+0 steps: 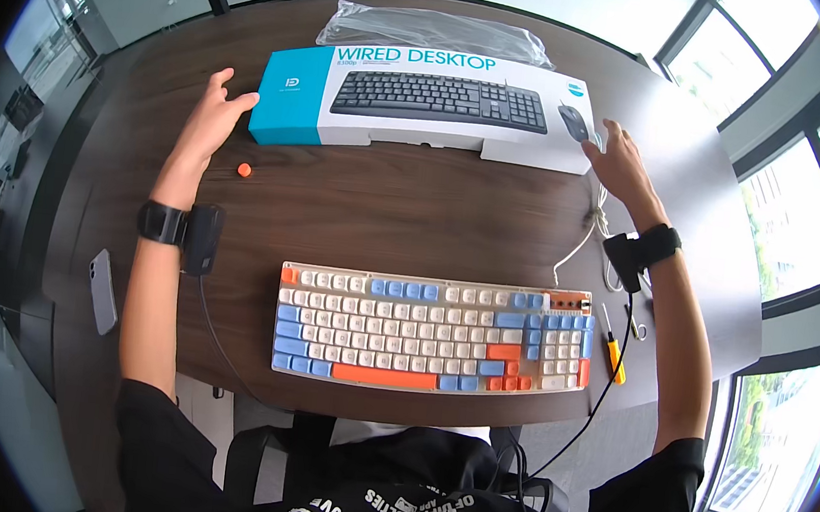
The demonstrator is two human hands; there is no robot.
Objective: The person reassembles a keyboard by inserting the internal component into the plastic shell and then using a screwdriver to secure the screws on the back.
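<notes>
A long white and teal keyboard box (432,132) lies flat across the far part of the table. At its left end is my left hand (214,119), thumb apart from the fingers and its tip at the box's edge. My right hand (626,168) is at the right end, with thumb and fingers spread and the thumb tip over the box's corner. Whether either hand presses on the box I cannot tell. Nearer to me lies a keyboard (393,329) with cream, blue and orange keys. A small orange cap-like piece (244,170) sits near my left wrist.
Behind the box lies a clear plastic bag (436,34). A bundled white cable (590,236) runs down toward the keyboard. To the keyboard's right is a yellow-handled screwdriver (615,360). A phone (102,292) rests by the table's left edge. Black wires hang from my wrist straps.
</notes>
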